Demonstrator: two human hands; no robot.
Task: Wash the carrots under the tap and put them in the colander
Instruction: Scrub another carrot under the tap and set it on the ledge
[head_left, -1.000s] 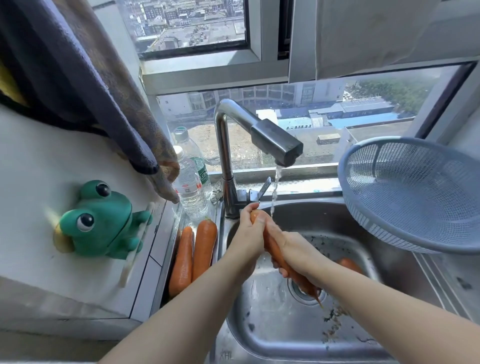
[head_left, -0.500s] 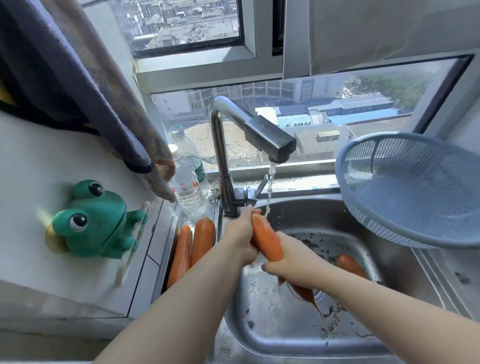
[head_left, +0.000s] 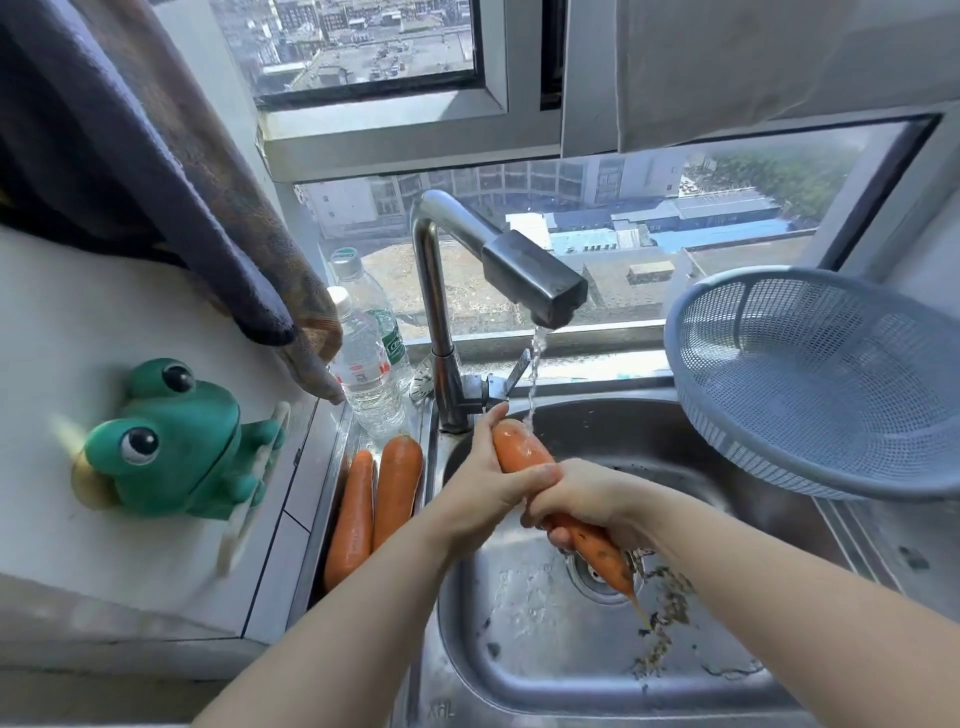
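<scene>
both hands on one carrot (head_left: 519, 449) over the sink (head_left: 519, 649), right under the tap (head_left: 535, 283). water (head_left: 534, 374) lands on its thick end. left hand (head_left: 480, 486) is curled round the upper part, right hand (head_left: 584, 501) is wrapped round the middle, so that stretch of the carrot is hidden. only the fat top and the dirty tip show, the tip hanging above the drain (head_left: 592, 582). the right fingers are mostly tucked under and hard to see. two more carrots (head_left: 397, 483) lie side by side on the desk (head_left: 324, 467) edge left of the sink, the near end of one behind the left arm (head_left: 363, 623). colander (head_left: 810, 374) sits tilted at the sink's right rim, its right edge out of frame, its base hidden. dark grit (head_left: 670, 613) lies in the basin.
</scene>
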